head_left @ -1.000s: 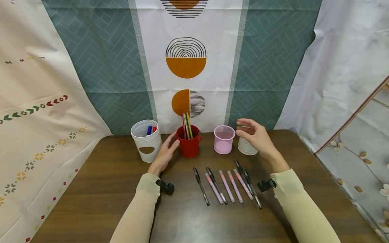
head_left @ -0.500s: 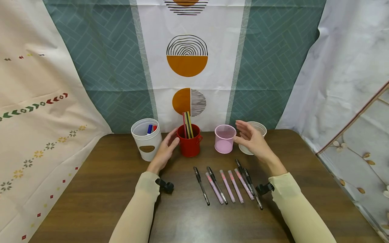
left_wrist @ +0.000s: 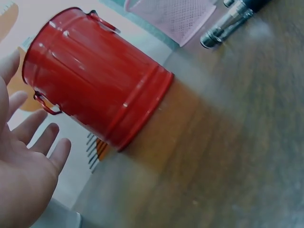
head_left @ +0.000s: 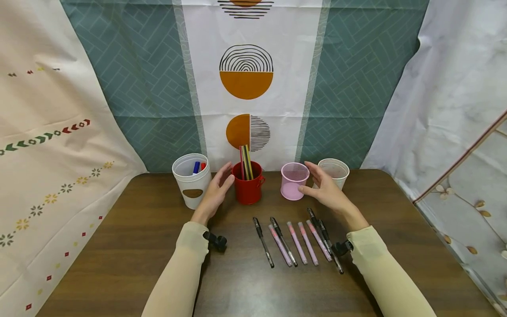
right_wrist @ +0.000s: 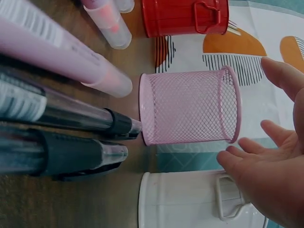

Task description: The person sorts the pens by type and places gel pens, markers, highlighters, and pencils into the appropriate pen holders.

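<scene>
Seemingly at the reaching step, the empty, loose-fingered left hand point(head_left: 214, 192) and right hand point(head_left: 327, 188) flank a red metal bucket point(head_left: 248, 192) and round pink mesh cup point(head_left: 291, 186); gripping either calls for curling inward.

No word or number can be read; one barcode point(right_wrist: 34, 24) is carried by a pink pen point(right_wrist: 71, 54); another, by a black pen point(right_wrist: 76, 113) – both are seen blurred.

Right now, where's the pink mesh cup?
In the head view, the pink mesh cup stands right of centre, between the red bucket and the rightmost white bucket, beside the right hand.
</scene>
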A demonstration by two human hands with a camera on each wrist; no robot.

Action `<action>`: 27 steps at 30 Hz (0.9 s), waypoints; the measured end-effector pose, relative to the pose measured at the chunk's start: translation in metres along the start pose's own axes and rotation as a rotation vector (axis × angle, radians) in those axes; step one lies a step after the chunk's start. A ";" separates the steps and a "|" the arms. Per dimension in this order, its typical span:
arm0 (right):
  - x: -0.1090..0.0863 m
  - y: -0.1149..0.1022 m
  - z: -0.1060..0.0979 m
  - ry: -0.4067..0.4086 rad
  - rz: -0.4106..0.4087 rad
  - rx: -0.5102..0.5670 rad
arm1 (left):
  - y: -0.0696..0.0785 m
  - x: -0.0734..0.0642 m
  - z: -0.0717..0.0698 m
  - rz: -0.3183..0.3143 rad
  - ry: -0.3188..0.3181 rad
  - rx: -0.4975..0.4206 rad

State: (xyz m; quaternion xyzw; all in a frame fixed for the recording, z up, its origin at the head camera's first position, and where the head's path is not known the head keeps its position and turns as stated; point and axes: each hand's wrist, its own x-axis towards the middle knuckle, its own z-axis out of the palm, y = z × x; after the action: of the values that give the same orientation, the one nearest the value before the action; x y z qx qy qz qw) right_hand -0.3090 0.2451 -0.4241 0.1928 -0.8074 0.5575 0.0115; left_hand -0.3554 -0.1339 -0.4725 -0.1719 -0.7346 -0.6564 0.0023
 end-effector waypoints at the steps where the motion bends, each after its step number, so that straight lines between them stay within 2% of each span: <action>1: 0.000 0.000 0.001 -0.003 0.002 0.003 | 0.002 0.000 0.000 0.004 0.005 0.005; 8: 0.001 0.005 0.000 -0.027 0.039 0.002 | 0.021 0.000 0.002 0.031 0.024 0.059; 12: 0.004 0.011 0.001 -0.034 0.069 0.014 | 0.038 -0.004 0.002 0.041 0.044 0.092; 17: 0.008 0.020 0.002 -0.060 0.100 0.058 | 0.062 -0.010 0.008 0.058 0.054 0.155; 22: 0.013 0.026 0.001 -0.089 0.117 0.103 | 0.085 -0.018 0.016 0.127 0.076 0.253; 27: 0.018 0.030 0.000 -0.117 0.103 0.150 | 0.100 -0.029 0.022 0.174 0.030 0.331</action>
State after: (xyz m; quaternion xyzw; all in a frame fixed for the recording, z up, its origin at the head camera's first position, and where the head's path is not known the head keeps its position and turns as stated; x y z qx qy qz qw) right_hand -0.3353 0.2488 -0.4465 0.1836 -0.7716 0.6039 -0.0788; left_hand -0.2972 -0.1117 -0.3857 -0.2222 -0.8147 -0.5265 0.0984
